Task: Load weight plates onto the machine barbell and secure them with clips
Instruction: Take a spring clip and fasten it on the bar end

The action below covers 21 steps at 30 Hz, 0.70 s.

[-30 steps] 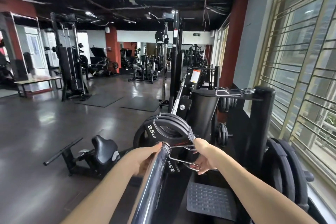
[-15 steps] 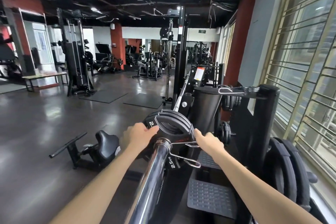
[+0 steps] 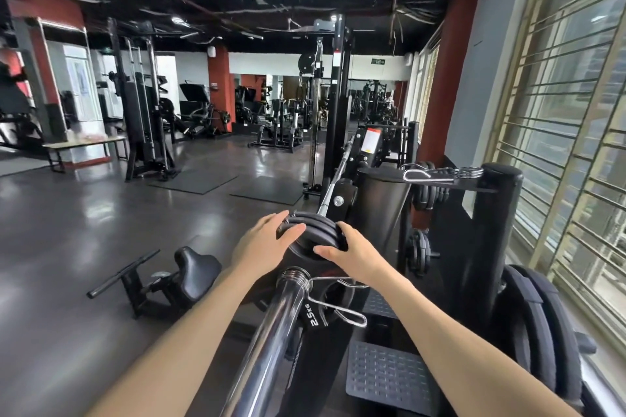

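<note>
A chrome barbell sleeve [image 3: 271, 349] runs from the bottom of the view up to a stack of black 2.5 kg weight plates [image 3: 316, 234] loaded on it. A wire spring clip [image 3: 333, 306] sits on the sleeve right against the plates, its handles sticking out to the right. My left hand [image 3: 262, 245] grips the stack's upper left rim, thumb on the front face. My right hand [image 3: 354, 256] grips the upper right rim, fingers curled over the edge and thumb on the face. Neither hand touches the clip.
A second spring clip [image 3: 440, 174] lies on top of the black plate rack [image 3: 491, 230] to the right. Large plates [image 3: 542, 325] and small plates [image 3: 418, 252] hang on that rack. A black seat [image 3: 196, 271] sits low on the left, and a ridged footplate [image 3: 389, 379] lies below.
My right hand let go of the clip's handles and rose to the plates' rim. My left hand left the sleeve and moved up onto the stack. The clip stays on the sleeve.
</note>
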Available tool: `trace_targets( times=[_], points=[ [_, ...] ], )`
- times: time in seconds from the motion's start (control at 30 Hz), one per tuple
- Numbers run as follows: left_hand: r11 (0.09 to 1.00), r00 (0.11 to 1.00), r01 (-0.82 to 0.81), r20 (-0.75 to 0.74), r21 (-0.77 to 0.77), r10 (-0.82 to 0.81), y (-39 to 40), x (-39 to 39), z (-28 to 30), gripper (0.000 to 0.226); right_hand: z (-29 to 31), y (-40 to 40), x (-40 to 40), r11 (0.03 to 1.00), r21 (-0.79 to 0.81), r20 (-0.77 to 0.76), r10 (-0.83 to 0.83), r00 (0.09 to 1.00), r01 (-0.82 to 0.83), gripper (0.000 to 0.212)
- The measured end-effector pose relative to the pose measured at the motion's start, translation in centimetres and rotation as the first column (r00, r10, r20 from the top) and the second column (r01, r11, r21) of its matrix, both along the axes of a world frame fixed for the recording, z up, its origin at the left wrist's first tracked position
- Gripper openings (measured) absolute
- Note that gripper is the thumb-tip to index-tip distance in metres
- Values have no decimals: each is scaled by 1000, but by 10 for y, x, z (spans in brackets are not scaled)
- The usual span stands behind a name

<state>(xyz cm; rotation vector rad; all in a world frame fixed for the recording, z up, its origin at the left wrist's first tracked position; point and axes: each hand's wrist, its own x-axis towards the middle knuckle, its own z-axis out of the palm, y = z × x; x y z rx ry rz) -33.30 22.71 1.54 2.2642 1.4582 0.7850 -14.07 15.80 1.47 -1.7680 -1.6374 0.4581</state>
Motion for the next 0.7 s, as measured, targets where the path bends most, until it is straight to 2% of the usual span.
trace_targets(
  times=[0.2, 0.43, 0.5, 0.57, 0.63, 0.7],
  points=[
    [997, 996, -7, -94, 72, 13, 1, 6, 5, 71, -9, 3, 10, 999, -42, 19, -24, 1000, 25, 94],
    [999, 998, -13, -61, 50, 16, -3, 7, 4, 71, -6, -1, 7, 998, -45, 25, -34, 999, 35, 97],
    [1000, 999, 2, -50, 22, 0, -3, 6, 3, 74, -2, -6, 12, 997, -75, -53, 10, 999, -14, 100],
    [998, 1000, 15, -17, -56, -16, -3, 5, 8, 85, 7, -15, 21, 994, -101, -177, 20, 984, -38, 91],
    [996, 1000, -15, 22, -84, 17, 0, 9, 14, 92, 18, -26, 37, 997, -77, -248, -43, 968, 25, 69],
    [995, 995, -93, 38, 24, 92, -5, 25, 27, 68, 28, -32, 61, 993, -58, -382, -118, 916, 104, 50]
  ],
)
